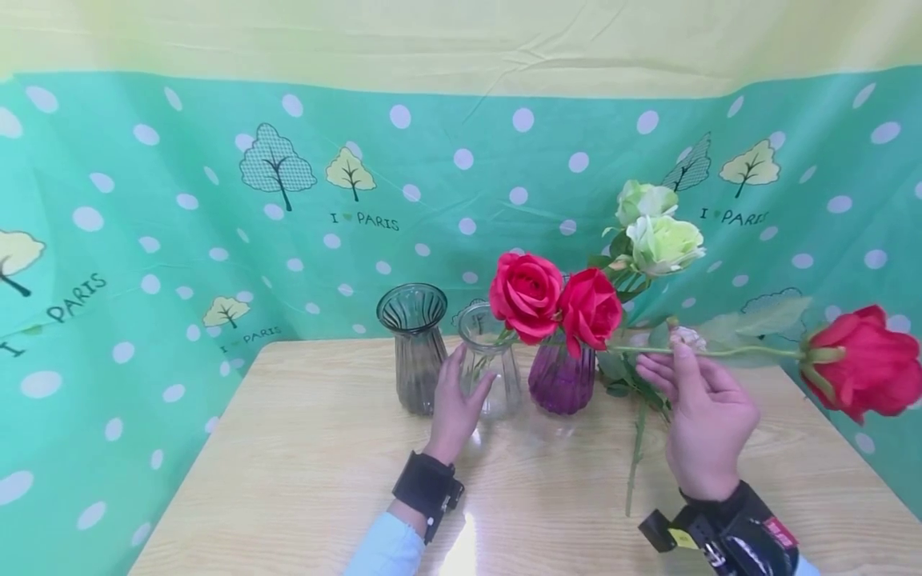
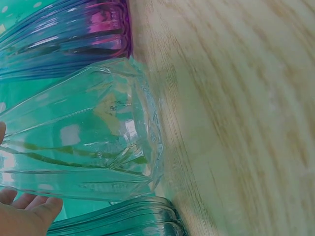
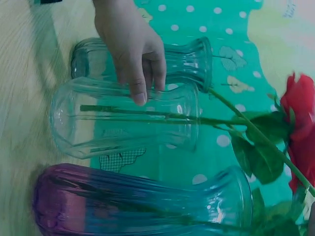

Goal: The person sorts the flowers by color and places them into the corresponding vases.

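Observation:
My left hand [image 1: 457, 400] holds the side of a clear glass vase [image 1: 504, 384], thumb in front and fingers around its left side. Two red roses [image 1: 527, 298] lean right out of this vase, and their stems [image 2: 64, 152] show through the glass. Between thumb and fingertips, my right hand [image 1: 709, 420] pinches the green stem of another red rose [image 1: 860, 364]. That rose lies nearly level, bloom to the right, its stem pointing left toward the clear vase. In the right wrist view the stem's end overlaps the area by the rims.
Left of the clear vase stands a grey-green ribbed vase [image 1: 421, 360]. A purple vase [image 1: 563, 380] on the right has green-white roses [image 1: 664, 244] rising behind it. A loose stem [image 1: 635, 468] and a pale flower [image 1: 687, 338] lie near my right hand. A dotted curtain [image 1: 461, 200] hangs behind the table.

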A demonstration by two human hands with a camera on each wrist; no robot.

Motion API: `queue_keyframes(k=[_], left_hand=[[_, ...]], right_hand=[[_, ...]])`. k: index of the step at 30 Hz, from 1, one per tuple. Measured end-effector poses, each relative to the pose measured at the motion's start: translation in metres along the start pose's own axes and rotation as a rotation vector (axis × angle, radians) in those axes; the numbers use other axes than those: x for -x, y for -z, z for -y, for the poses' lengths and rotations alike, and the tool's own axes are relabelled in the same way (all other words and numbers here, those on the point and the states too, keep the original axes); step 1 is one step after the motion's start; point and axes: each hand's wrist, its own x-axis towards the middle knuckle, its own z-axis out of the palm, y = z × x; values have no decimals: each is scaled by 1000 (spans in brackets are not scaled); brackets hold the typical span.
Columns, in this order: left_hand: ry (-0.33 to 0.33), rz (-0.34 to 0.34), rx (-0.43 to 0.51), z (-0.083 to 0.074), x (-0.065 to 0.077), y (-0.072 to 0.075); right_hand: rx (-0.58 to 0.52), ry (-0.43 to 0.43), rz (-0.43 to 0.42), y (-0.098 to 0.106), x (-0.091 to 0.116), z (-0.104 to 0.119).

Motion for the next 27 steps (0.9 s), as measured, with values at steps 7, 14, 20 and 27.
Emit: queue_keyframes(k=[7, 14, 20, 27], left_hand=[[-10, -11, -6, 0, 1, -1], [-11, -7, -6, 0, 0, 0], [-10, -6, -4, 1, -1, 0], [-13, -6, 2, 1, 0, -1]], right_hand=[[124, 154, 91, -10, 4, -6], [134, 244, 157, -13, 2, -10], [142, 267, 174, -19, 1, -18], [280, 259, 140, -24, 4, -25]])
